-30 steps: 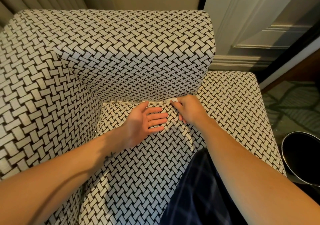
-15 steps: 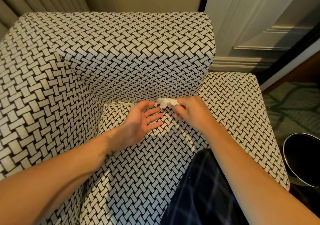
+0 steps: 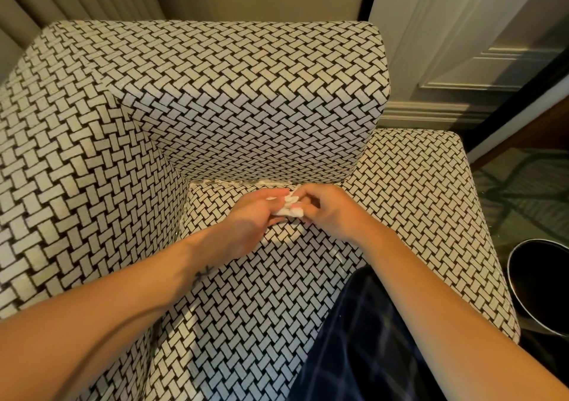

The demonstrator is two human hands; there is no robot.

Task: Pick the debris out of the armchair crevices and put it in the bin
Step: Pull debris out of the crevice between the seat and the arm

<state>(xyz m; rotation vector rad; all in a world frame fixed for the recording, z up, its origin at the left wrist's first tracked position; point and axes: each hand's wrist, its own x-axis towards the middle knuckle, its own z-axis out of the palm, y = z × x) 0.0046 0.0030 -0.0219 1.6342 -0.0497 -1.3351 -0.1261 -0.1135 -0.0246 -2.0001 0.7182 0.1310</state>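
Observation:
A crumpled white tissue [image 3: 288,209] sits between my two hands, just above the armchair seat [image 3: 246,292] near the back crevice. My right hand [image 3: 328,212] pinches it from the right. My left hand [image 3: 246,225] meets it from the left, thumb above and fingers curled under the tissue. More white scraps [image 3: 243,182] line the crevice between the seat and the backrest [image 3: 261,101]. The dark round bin [image 3: 542,283] stands on the floor to the right of the chair, partly cut off by the frame edge.
The left armrest [image 3: 77,169] rises high beside my left forearm; the right armrest [image 3: 415,191] is low and flat. My leg in dark checked fabric [image 3: 363,345] rests on the seat's front right. A white door and skirting stand behind the chair.
My right hand pulled the tissue out of the back crevice and carried it left. My left hand, flat and open before, has closed its fingers around the tissue.

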